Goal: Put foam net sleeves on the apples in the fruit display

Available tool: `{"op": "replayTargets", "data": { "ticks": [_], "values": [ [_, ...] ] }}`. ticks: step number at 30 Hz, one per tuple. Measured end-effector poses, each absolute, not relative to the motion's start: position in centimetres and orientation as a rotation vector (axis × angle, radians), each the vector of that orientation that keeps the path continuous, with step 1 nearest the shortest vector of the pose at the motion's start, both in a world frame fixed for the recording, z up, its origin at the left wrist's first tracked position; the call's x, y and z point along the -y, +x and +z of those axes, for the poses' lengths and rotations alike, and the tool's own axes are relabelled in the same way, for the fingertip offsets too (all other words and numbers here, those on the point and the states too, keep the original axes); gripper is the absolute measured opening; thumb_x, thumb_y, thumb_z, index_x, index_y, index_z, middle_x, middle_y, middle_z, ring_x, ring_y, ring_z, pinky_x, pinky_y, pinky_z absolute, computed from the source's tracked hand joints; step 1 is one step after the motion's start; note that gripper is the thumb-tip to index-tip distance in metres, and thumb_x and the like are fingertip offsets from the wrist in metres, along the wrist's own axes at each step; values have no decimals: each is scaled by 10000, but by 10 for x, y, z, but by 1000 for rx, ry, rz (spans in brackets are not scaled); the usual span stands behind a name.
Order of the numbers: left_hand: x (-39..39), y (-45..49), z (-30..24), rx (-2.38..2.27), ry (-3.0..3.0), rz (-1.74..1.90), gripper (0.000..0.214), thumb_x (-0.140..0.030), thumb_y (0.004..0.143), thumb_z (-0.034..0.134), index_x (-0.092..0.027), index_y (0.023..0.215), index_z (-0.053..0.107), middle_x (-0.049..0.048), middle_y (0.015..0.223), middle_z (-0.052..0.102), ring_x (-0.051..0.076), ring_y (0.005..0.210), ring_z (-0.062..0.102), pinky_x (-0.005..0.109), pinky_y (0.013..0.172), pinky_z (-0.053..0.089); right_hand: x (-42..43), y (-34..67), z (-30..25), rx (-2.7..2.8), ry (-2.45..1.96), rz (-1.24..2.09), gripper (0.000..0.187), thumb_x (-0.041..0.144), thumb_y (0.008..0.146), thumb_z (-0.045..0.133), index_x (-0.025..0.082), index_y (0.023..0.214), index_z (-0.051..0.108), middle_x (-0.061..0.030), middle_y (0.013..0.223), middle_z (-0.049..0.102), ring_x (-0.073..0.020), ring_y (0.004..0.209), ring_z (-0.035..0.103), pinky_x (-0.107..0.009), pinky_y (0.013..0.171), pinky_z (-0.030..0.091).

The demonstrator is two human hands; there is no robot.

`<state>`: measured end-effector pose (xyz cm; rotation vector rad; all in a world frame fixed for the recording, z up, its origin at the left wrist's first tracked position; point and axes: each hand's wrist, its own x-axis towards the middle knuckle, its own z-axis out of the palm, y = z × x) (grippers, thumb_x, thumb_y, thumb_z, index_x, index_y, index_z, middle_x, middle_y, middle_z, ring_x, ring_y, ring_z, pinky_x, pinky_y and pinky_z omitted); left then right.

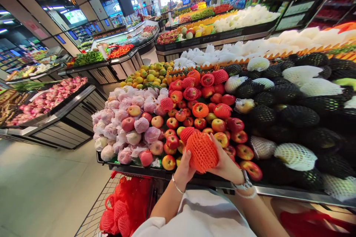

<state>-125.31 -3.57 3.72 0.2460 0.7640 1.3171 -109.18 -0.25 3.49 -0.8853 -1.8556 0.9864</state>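
Between my two hands I hold a round fruit in an orange-red foam net (202, 152), raised over the front of the apple display. My left hand (187, 167) grips its left side, and my right hand (224, 163) closes on its right side. The net hides the fruit itself. Just beyond it lie loose red and yellow apples (172, 141), some of them in red or orange foam nets. A smaller piece in a red net touches or nearly touches the far left of the held one; I cannot tell which.
Plastic-wrapped pale pink fruit (122, 118) fills the display's left side. Dark and white foam-netted produce (294, 155) lies to the right. Below left stands a wire cart (93, 205) with red foam nets (122, 207) inside. Red onions (55, 98) sit on a separate stand at left.
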Motion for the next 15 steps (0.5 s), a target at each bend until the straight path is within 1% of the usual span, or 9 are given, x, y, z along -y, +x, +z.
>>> {"op": "replayTargets", "data": {
  "ticks": [4, 6, 8, 10, 11, 12, 13, 14, 15],
  "values": [
    [39, -1262, 36, -658, 352, 1197, 686, -507, 578, 865, -181, 1144, 656, 115, 1221, 683, 337, 1367, 457, 485, 1182, 338, 7, -1100, 27, 1650, -763, 1080, 1171, 483, 671, 836, 275, 1566, 109, -142, 1436, 467, -326, 1392, 420, -551, 1195, 266],
    [42, -1265, 36, -644, 379, 1185, 703, -486, 559, 877, -197, 1157, 648, 104, 1221, 674, 333, 1324, 499, 495, 1164, 357, 9, -1103, 29, 1617, -706, 1110, 1190, 498, 664, 838, 276, 1568, 97, -132, 1368, 523, -309, 1350, 471, -531, 1191, 285],
    [43, -1266, 36, -671, 382, 1213, 734, -474, 536, 889, -213, 1173, 633, 88, 1210, 672, 317, 1283, 533, 490, 1154, 364, 8, -1104, 35, 1625, -711, 1138, 1142, 497, 699, 818, 286, 1567, 105, -141, 1406, 498, -304, 1375, 446, -535, 1192, 274],
    [44, -1264, 37, -720, 387, 1280, 794, -473, 521, 893, -221, 1217, 606, 85, 1212, 667, 309, 1268, 542, 481, 1151, 359, 6, -1102, 40, 1675, -743, 1178, 1142, 538, 688, 816, 291, 1564, 127, -155, 1502, 410, -317, 1447, 339, -558, 1202, 221],
    [44, -1263, 39, -749, 396, 1326, 838, -471, 513, 896, -225, 1251, 586, 89, 1229, 659, 313, 1273, 536, 477, 1150, 357, 5, -1100, 43, 1698, -726, 1210, 1178, 600, 650, 813, 290, 1563, 136, -156, 1545, 359, -329, 1473, 284, -570, 1202, 206],
    [44, -1262, 41, -781, 407, 1376, 887, -469, 500, 900, -232, 1285, 564, 95, 1257, 646, 319, 1285, 524, 473, 1147, 357, 5, -1099, 45, 1688, -673, 1233, 1206, 693, 612, 780, 294, 1560, 152, -151, 1571, 323, -343, 1481, 260, -582, 1193, 223],
    [44, -1261, 44, -812, 420, 1422, 938, -466, 483, 907, -241, 1316, 541, 101, 1293, 627, 327, 1301, 507, 469, 1144, 360, 5, -1098, 48, 1629, -603, 1238, 1185, 788, 607, 703, 307, 1554, 177, -137, 1584, 309, -353, 1475, 274, -594, 1174, 265],
    [44, -1260, 46, -840, 431, 1462, 983, -466, 465, 913, -253, 1341, 521, 105, 1327, 607, 333, 1317, 490, 464, 1138, 367, 5, -1098, 49, 1520, -550, 1212, 1092, 839, 656, 603, 326, 1540, 218, -116, 1584, 319, -352, 1459, 313, -603, 1153, 307],
    [43, -1260, 49, -861, 441, 1489, 1018, -464, 446, 920, -263, 1354, 507, 107, 1353, 591, 338, 1327, 477, 460, 1130, 374, 7, -1098, 51, 1385, -538, 1139, 922, 822, 754, 510, 345, 1512, 291, -90, 1569, 355, -341, 1437, 360, -608, 1140, 332]
  ]
}}
